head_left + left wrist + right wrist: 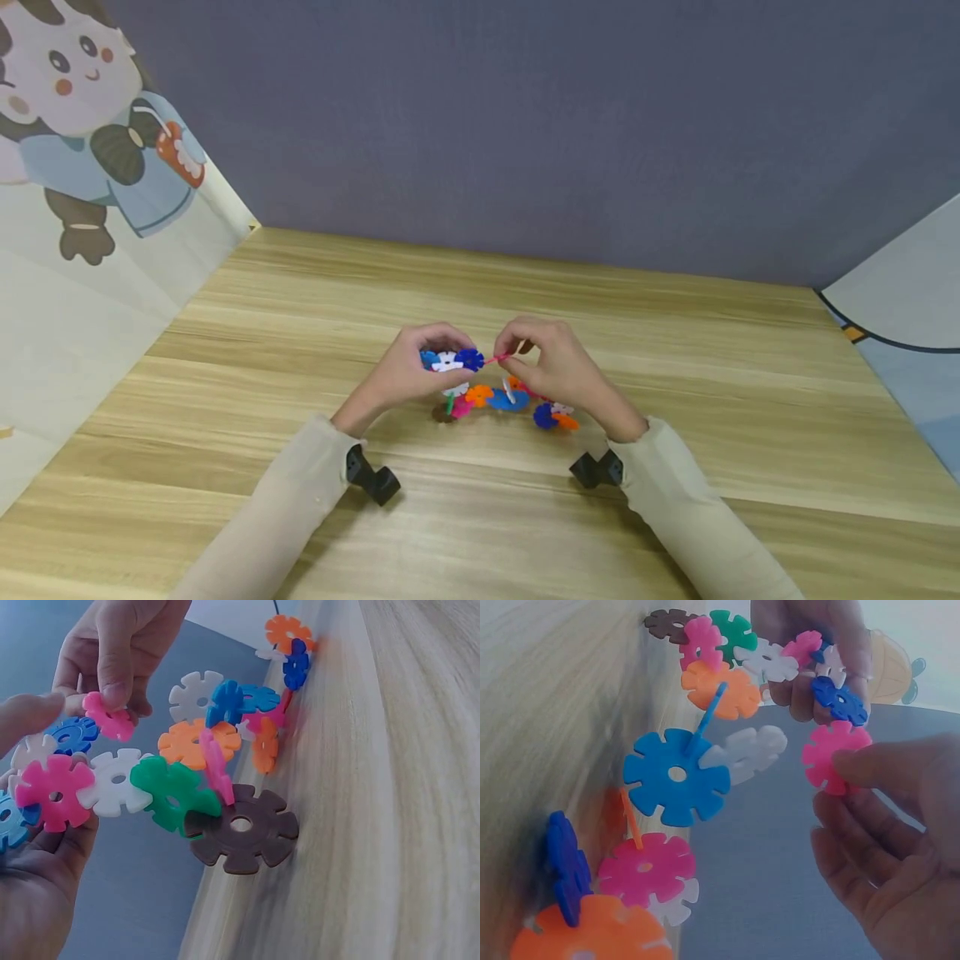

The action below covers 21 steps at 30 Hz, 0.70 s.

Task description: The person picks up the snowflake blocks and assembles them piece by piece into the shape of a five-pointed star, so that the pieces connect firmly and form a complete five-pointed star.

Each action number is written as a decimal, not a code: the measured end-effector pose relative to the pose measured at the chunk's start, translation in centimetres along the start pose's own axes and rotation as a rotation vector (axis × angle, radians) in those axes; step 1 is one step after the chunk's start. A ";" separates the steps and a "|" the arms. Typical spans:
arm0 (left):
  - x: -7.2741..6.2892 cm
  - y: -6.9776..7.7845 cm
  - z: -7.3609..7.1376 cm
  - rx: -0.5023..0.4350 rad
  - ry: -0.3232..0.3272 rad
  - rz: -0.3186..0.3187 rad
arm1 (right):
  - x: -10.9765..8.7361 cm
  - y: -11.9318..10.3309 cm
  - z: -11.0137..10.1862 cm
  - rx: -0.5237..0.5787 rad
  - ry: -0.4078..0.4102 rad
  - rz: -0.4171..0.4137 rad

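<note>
My left hand (pixel 397 371) grips one end of a chain of slotted plastic snowflake discs, its thumb and fingers around a white disc (pixel 446 363) and a dark blue disc (pixel 470 360). Between thumb and fingertips, my right hand (pixel 558 362) pinches a pink disc (pixel 823 754), whose edge meets the dark blue one. From the left hand the chain runs through a green disc (pixel 169 784) to a brown disc (pixel 255 846). It continues through an orange disc (pixel 480 395) and a light blue disc (pixel 652 780) below the hands.
At the chain's right end, a dark blue disc (pixel 544 416) and an orange disc (pixel 566 422) lie near my right wrist. The wooden table (pixel 480 517) meets a grey-blue wall (pixel 525 142) behind. A panel with a cartoon figure (pixel 90 125) stands on the left.
</note>
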<state>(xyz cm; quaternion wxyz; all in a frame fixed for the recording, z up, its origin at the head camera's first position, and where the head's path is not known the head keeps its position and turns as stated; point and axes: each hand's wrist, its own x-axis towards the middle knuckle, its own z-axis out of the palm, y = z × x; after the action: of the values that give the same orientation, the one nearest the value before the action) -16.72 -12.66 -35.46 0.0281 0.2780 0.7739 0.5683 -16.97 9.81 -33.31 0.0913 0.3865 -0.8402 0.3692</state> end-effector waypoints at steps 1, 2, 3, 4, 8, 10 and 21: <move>0.0 0.0 0.0 0.003 -0.006 0.002 | 0.0 0.0 0.0 -0.004 -0.006 0.003; 0.0 0.1 0.0 0.005 -0.009 0.004 | 0.0 0.0 -0.1 -0.007 -0.012 0.005; 0.0 0.2 0.1 0.009 -0.009 0.004 | -0.1 0.0 -0.1 -0.008 -0.017 0.004; 0.0 0.3 0.1 0.013 -0.006 0.001 | -0.1 0.0 -0.2 -0.008 -0.023 0.004; 0.3 0.3 0.1 0.031 0.019 -0.018 | 0.0 0.2 -0.5 0.002 -0.055 -0.001; 0.5 0.3 0.2 0.051 0.031 -0.020 | 0.1 0.5 -0.6 0.008 -0.085 0.006; 1.3 0.4 0.2 0.068 0.031 -0.056 | 0.4 2.1 -0.9 -0.048 -0.301 0.114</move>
<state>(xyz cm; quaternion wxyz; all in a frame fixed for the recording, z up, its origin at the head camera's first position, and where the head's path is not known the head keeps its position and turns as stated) -17.60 -11.82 -34.76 0.0222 0.2482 0.8006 0.5449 -18.89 11.09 -33.63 -0.0475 0.3870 -0.8734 0.2917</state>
